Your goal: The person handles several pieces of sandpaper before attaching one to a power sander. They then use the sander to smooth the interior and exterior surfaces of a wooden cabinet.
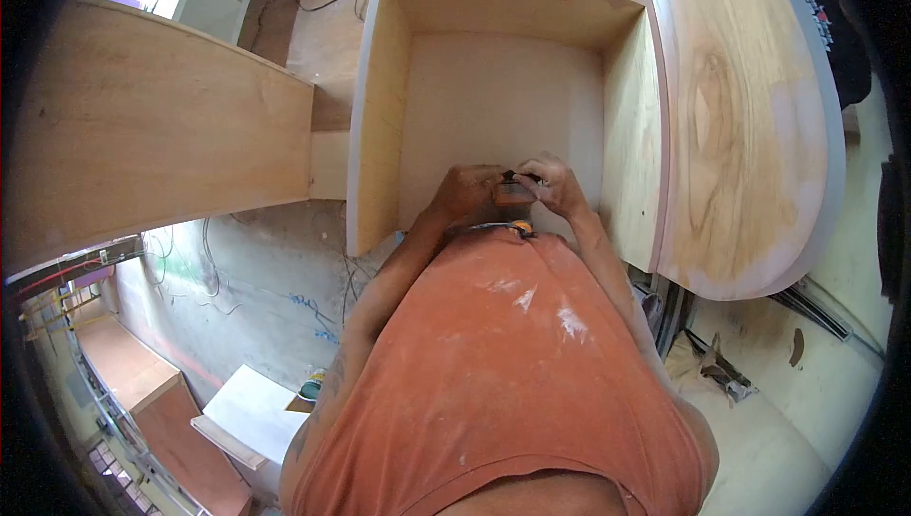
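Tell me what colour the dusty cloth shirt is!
The dusty cloth shirt is orange, with white smudges; it shows best in the head view.

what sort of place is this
Probably a woodworking shop or a room being fitted out: there is an open wooden box, a big wooden panel to its left, and pale smudges on the orange shirt.

Head view, looking down into the open box (631, 127), seemingly near.

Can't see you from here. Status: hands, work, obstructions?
Left hand and right hand close together, gripping small dark object. Exact kind unclear. Hands partly hide it; wooden box beyond.
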### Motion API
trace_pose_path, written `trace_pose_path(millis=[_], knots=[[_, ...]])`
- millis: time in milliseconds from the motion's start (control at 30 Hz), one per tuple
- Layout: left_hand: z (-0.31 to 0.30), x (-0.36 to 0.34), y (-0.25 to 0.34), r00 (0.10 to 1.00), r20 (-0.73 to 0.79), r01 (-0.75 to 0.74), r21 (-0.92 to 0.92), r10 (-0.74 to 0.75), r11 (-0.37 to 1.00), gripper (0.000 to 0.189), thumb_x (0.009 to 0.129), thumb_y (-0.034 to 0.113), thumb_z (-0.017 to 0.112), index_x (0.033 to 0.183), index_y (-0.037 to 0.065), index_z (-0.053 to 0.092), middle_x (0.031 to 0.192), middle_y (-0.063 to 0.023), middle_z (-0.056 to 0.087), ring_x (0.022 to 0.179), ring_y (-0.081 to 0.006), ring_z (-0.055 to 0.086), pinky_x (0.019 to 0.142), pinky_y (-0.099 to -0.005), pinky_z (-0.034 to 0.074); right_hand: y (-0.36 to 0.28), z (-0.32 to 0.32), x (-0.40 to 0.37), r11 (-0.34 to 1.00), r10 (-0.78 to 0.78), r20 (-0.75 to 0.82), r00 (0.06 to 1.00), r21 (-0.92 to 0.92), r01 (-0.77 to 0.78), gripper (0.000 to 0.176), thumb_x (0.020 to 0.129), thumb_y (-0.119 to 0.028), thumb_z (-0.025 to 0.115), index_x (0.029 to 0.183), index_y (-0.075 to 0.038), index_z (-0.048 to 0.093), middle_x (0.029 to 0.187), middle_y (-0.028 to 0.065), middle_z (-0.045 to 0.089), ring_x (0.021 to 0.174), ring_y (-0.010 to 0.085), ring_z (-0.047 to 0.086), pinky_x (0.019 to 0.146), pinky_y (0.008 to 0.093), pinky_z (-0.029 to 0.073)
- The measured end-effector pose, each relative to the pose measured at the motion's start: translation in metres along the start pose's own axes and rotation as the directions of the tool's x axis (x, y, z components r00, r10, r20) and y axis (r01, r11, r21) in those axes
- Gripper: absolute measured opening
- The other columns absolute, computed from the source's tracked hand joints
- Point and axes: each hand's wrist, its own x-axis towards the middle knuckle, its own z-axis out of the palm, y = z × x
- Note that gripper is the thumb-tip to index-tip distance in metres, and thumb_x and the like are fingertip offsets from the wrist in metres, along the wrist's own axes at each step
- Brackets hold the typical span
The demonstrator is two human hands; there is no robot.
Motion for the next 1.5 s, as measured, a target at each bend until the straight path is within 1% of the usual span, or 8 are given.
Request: trace_pose_path(millis=[300,400,467,567,667,1167,1300,1500], knots=[[-0.008,0.002,-0.022,0.980,0.157,0.157,-0.265,-0.118,0.951,0.030,0.092,0.015,0.062,0.120,0.003,0.066,0.114,-0.0133,0.070,0.100,-0.0153,0.064,0.090,-0.0306,0.051,0.008,-0.014,-0.006,0.934,0.177,0.164,0.970,0.283,-0.218,0.020,0.086,-0.014,0.071,0.104,-0.004,0.072,0.094,0.0094,0.069,0.084,0.0195,0.061,0.074,0.0318,0.049],[-0.011,0.000,-0.009,0.919,0.300,0.346,-0.302,-0.256,0.888,0.042,0.094,0.030,0.063,0.126,0.002,0.062,0.124,-0.0102,0.065,0.106,-0.0154,0.063,0.096,-0.0318,0.049,0.015,-0.008,-0.013,0.915,0.253,0.144,0.957,0.286,-0.286,0.020,0.088,-0.013,0.069,0.106,-0.004,0.073,0.096,0.0095,0.070,0.085,0.0179,0.063,0.075,0.0301,0.050],[-0.025,0.001,0.043,0.860,0.319,0.510,-0.581,-0.398,0.634,0.033,0.091,0.017,0.067,0.122,0.005,0.066,0.116,-0.0099,0.069,0.105,-0.0142,0.062,0.094,-0.0308,0.048,0.017,-0.004,-0.018,0.905,0.285,0.131,0.950,0.289,-0.311,0.020,0.089,-0.012,0.068,0.106,-0.003,0.072,0.098,0.0096,0.071,0.086,0.0171,0.064,0.076,0.0294,0.050],[-0.018,-0.003,-0.002,0.841,0.419,0.541,-0.633,-0.343,0.553,0.034,0.088,0.016,0.070,0.120,0.006,0.067,0.119,-0.0087,0.068,0.108,-0.0148,0.061,0.097,-0.0307,0.047,0.019,-0.007,-0.014,0.866,0.263,0.105,0.959,0.411,-0.283,0.023,0.089,-0.010,0.068,0.110,-0.004,0.071,0.102,0.0107,0.072,0.094,0.0170,0.066,0.083,0.0294,0.051],[-0.025,0.006,-0.008,0.882,0.358,0.433,-0.352,-0.307,0.830,0.033,0.087,0.015,0.071,0.118,0.004,0.068,0.121,-0.0099,0.067,0.111,-0.0175,0.062,0.099,-0.0306,0.045,0.014,-0.020,-0.008,0.883,0.273,0.219,0.937,0.329,-0.334,0.023,0.089,-0.007,0.065,0.111,-0.004,0.071,0.106,0.0113,0.072,0.102,0.0177,0.065,0.090,0.0302,0.051],[-0.015,0.007,-0.016,0.917,0.247,0.383,-0.323,-0.314,0.865,0.029,0.089,0.019,0.068,0.112,0.002,0.070,0.111,-0.0108,0.071,0.098,-0.0154,0.065,0.089,-0.0312,0.050,0.015,-0.026,-0.005,0.926,0.246,0.315,0.917,0.203,-0.318,0.027,0.088,-0.008,0.065,0.115,-0.007,0.070,0.117,0.0116,0.069,0.105,0.0177,0.063,0.091,0.0289,0.048],[-0.011,0.005,-0.006,0.953,0.134,0.299,-0.263,-0.273,0.917,0.027,0.090,0.017,0.066,0.113,0.003,0.069,0.109,-0.0097,0.069,0.100,-0.0167,0.062,0.091,-0.0310,0.048,0.024,-0.016,-0.013,0.785,0.320,0.332,0.887,0.432,-0.444,0.028,0.088,-0.013,0.067,0.116,-0.009,0.070,0.118,0.0109,0.067,0.110,0.0201,0.061,0.095,0.0302,0.046],[-0.013,0.022,-0.016,0.919,0.326,0.344,-0.386,-0.222,0.856,0.024,0.089,0.025,0.070,0.101,0.004,0.068,0.102,-0.0074,0.056,0.104,-0.0209,0.056,0.094,-0.0309,0.043,0.021,-0.011,-0.019,0.644,0.406,0.291,0.866,0.582,-0.497,0.031,0.087,-0.011,0.068,0.117,-0.007,0.070,0.122,0.0106,0.065,0.113,0.0212,0.059,0.098,0.0302,0.044]])
